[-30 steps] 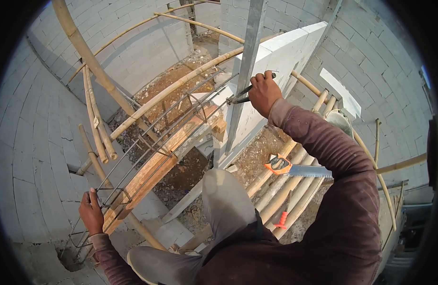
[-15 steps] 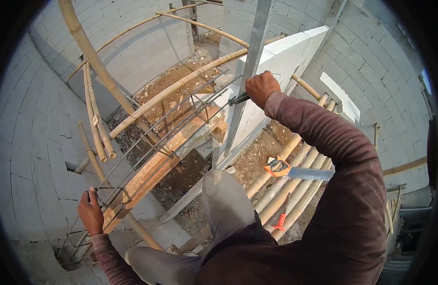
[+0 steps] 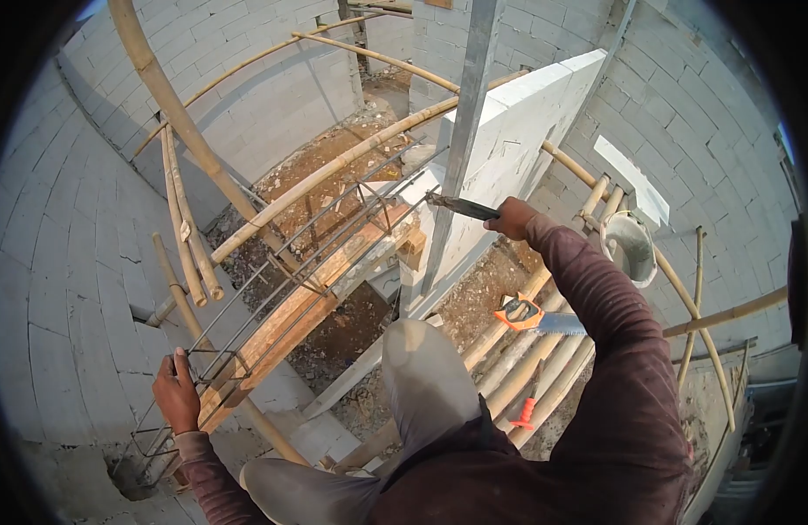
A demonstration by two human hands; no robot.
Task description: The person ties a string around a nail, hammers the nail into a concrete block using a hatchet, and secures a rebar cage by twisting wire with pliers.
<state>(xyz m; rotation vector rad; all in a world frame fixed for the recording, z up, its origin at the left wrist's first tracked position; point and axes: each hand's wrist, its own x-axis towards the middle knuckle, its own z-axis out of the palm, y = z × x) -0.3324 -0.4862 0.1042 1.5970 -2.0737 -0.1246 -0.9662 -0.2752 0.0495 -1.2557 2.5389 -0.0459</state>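
Observation:
My right hand (image 3: 512,219) is closed around the dark handles of a pair of pincers (image 3: 465,208). Their jaws touch the upper right end of a rebar cage (image 3: 320,290), close to a grey metal post (image 3: 470,105). Down at the cage's lower left end, my left hand (image 3: 176,394) has its fingers curled around a bar. The cage is made of thin long bars with square stirrups, and it slopes above a reddish wooden board (image 3: 281,322).
A white block wall (image 3: 526,131) stands behind the post. On bamboo poles (image 3: 526,367) to the right lie an orange-handled saw (image 3: 519,312) and a red-handled tool (image 3: 524,413). Beyond my right arm is a bucket (image 3: 629,249). A long bamboo pole (image 3: 334,171) crosses behind the cage.
My right hand has dropped and moved slightly right, turning the pincers so their handles point right. The bucket has come into view from behind my arm. My left hand stays on the cage.

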